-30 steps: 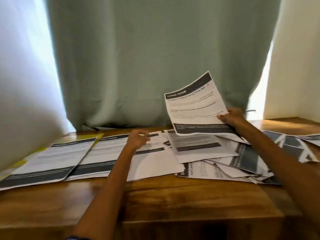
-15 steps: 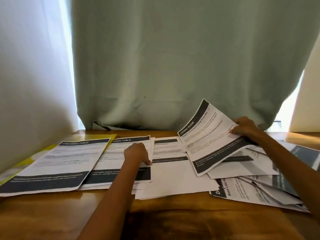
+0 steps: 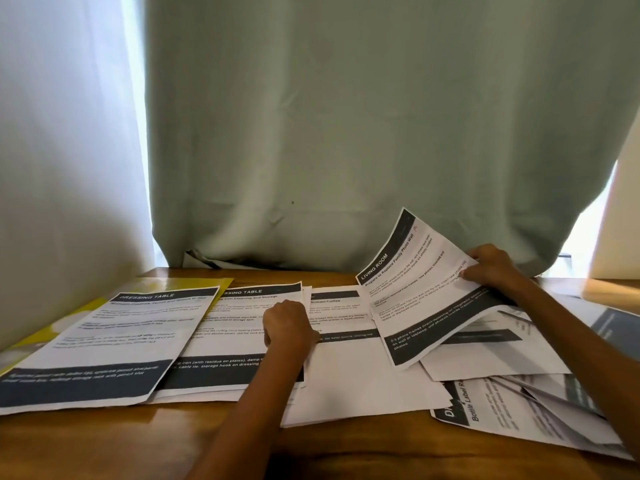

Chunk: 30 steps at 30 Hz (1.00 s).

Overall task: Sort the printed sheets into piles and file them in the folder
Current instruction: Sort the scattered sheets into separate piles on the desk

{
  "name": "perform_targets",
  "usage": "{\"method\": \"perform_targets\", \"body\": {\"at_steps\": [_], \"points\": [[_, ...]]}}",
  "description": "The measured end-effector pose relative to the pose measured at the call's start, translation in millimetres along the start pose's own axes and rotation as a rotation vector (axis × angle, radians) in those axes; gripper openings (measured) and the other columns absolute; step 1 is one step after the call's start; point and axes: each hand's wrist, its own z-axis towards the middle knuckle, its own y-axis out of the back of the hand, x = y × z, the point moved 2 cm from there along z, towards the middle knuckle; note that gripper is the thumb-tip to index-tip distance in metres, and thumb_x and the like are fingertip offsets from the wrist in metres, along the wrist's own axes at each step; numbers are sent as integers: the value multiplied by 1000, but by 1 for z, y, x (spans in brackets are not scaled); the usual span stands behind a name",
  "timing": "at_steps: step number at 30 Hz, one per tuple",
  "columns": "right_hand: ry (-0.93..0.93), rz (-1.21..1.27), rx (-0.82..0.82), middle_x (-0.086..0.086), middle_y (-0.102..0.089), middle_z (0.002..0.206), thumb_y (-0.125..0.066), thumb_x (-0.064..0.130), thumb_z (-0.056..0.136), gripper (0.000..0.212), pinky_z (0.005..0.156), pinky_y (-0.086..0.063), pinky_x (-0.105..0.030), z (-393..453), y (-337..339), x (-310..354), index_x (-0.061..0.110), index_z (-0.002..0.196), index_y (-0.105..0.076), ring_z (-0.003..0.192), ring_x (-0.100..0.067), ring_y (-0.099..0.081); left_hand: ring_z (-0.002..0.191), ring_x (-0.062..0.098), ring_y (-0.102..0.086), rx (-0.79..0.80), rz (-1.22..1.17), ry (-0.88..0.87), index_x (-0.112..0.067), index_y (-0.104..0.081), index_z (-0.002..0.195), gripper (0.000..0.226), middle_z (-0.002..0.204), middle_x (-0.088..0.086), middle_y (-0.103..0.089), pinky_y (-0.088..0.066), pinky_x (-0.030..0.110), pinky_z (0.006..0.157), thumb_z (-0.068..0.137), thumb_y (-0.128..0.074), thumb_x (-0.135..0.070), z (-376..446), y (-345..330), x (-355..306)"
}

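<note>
My right hand (image 3: 493,268) pinches the right edge of a sheet headed "Living Room" (image 3: 426,296), held tilted above the papers. My left hand (image 3: 289,327) sits with curled fingers over the right edge of the second "Dressing Table" pile (image 3: 228,344), thumb on top. Another "Dressing Table" sheet (image 3: 114,341) lies at the far left on the yellow folder (image 3: 197,284). An "Instant Coffee" sheet (image 3: 349,368) lies flat in the middle. To the right, several loose unsorted sheets (image 3: 519,414) overlap in a heap.
Everything lies on a wooden table (image 3: 104,445). A green curtain (image 3: 346,133) hangs right behind it, with a pale curtain (image 3: 62,150) close on the left. Bare wood shows along the front edge.
My right hand has lowered the "Living Room" sheet and tilted it leftward over the papers. My left hand has slid onto the second pile's right edge. The view has shifted left.
</note>
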Motion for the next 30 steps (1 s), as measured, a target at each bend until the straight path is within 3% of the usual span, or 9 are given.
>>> {"method": "perform_targets", "body": {"at_steps": [4, 7, 13, 15, 17, 20, 23, 26, 30], "points": [[-9, 38, 12, -23, -64, 111, -64, 6, 84, 29, 84, -49, -39, 0, -6, 2, -4, 111, -62, 94, -35, -60, 91, 18, -65, 10, 18, 17, -9, -60, 114, 42, 103, 5, -65, -55, 26, 79, 88, -59, -42, -1, -1, -2], [4, 50, 23, -22, -63, 113, -64, 5, 85, 31, 82, -45, -34, -4, -11, 10, -5, 114, -62, 101, -37, -59, 93, 17, -64, 17, -12, 14, -9, -59, 115, 40, 104, 4, -64, -53, 25, 78, 89, -59, -40, -2, -1, 0], [8, 138, 70, -22, -63, 113, -64, 5, 84, 30, 75, -43, -30, -7, -16, 28, -3, 113, -62, 89, -29, -57, 106, 18, -57, -17, -153, -30, -11, -54, 121, 44, 117, 4, -60, -44, 23, 82, 89, -57, -42, 1, 3, 13], [5, 204, 109, -19, -63, 116, -63, 2, 84, 34, 71, -41, -26, -9, -19, 38, 0, 118, -60, 87, -24, -55, 108, 20, -57, 43, -306, -18, -10, -55, 120, 45, 118, 5, -61, -45, 28, 91, 89, -56, -43, 8, 5, 29], [-12, 261, 162, -18, -61, 119, -61, -3, 85, 40, 77, -40, -27, -11, -23, 50, 2, 124, -57, 91, -24, -55, 106, 21, -58, 72, -402, 9, -11, -56, 119, 44, 117, 5, -62, -45, 34, 95, 88, -59, -41, 13, 9, 57], [-8, 306, 243, -18, -60, 121, -57, -7, 85, 45, 81, -39, -27, -16, -33, 75, 3, 128, -53, 94, -25, -54, 121, 26, -49, 18, -327, 164, -14, -49, 128, 51, 130, 7, -53, -37, 50, 104, 85, -65, -35, 13, 10, 110], [9, 337, 289, -17, -59, 122, -55, -10, 85, 46, 81, -38, -25, -23, -52, 102, 3, 129, -53, 95, -23, -53, 125, 34, -43, 111, -279, 326, -13, -39, 133, 62, 133, 12, -48, -30, 63, 104, 82, -67, -35, 7, -4, 150], [37, 332, 306, -18, -60, 120, -51, -14, 83, 44, 77, -39, -24, -31, -80, 131, -1, 125, -55, 93, -22, -53, 114, 33, -53, 55, -318, 389, -10, -43, 127, 52, 123, 14, -55, -44, 52, 98, 85, -64, -30, 6, -15, 164], [80, 302, 327, -20, -61, 117, -46, -12, 83, 38, 76, -43, -26, -44, -118, 168, -3, 118, -58, 95, -26, -57, 106, 27, -60, -23, -107, 304, -9, -47, 123, 41, 118, 11, -59, -50, 39, 91, 87, -62, -21, 7, -15, 160]]}}
